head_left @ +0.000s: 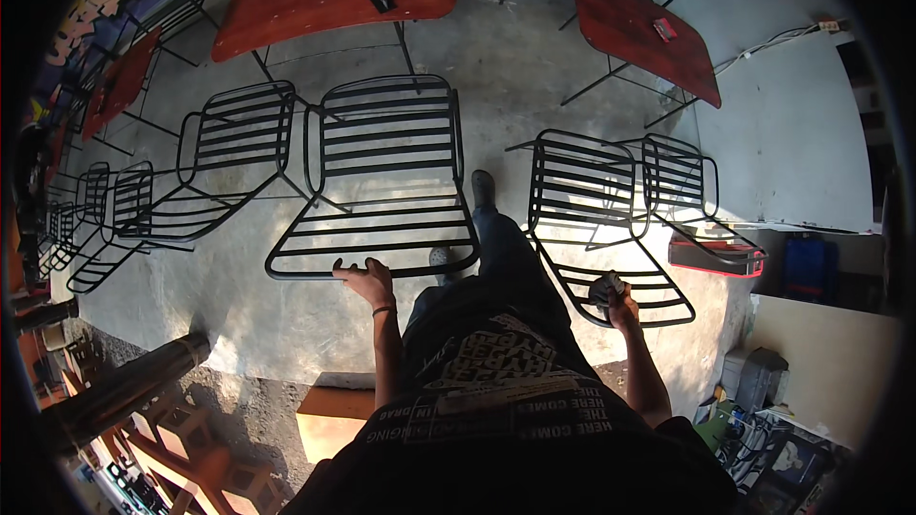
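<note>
My left hand is at the front edge of a black metal slatted chair, its fingers spread and bent at the seat's front rail. Whether they touch the rail or hover just above it is hard to tell. A crumpled dark cloth is bunched in the closed fingers of my right hand. That hand is over the seat of a second slatted chair, to my right. My left foot is partly hidden behind the first chair's seat, and my other foot is between the two chairs.
More black chairs line the left side, and another stands at right. Red tables are beyond them. A red-and-black case lies by the right wall. A dark log-like beam and an orange-brown box are lower left.
</note>
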